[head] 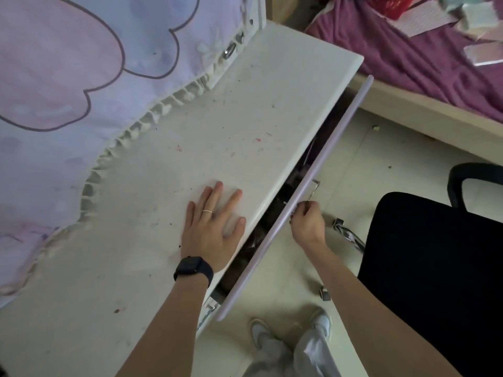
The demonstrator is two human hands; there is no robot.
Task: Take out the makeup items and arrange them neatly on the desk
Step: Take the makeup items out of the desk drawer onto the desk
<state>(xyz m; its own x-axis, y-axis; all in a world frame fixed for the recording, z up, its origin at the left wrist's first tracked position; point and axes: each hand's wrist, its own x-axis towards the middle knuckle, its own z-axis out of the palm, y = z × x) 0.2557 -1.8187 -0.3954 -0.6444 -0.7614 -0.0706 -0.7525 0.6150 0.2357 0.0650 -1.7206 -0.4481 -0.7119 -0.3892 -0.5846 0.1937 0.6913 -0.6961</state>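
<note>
Makeup items: none on the desk. They can only be in the pale lilac flat-fronted drawer (326, 148), which is pulled out a narrow gap from under the desk edge. Inside the gap (283, 195) is dark clutter, and I can't make out single items.

Right hand (307, 221): fingers curled round the small silver metal drawer handle (315, 189) at the middle of the front.

Left hand (211, 227): flat, fingers spread, palm down on the white scuffed desk top (217, 126), just beside the front edge. It has a thin silver ring (207, 211) on one finger and a black smartwatch (193, 270) on the wrist.

Back of the desk: pink-and-lavender printed cloth with a ruffled cream trim (68, 63), draped onto the surface.

Right of the drawer: black office chair (435, 268) on the pale tiled floor (381, 159). Behind it is a bed with a purple blanket (422, 55).

Bottom of view: white shoes (258, 331) and grey trouser legs.
</note>
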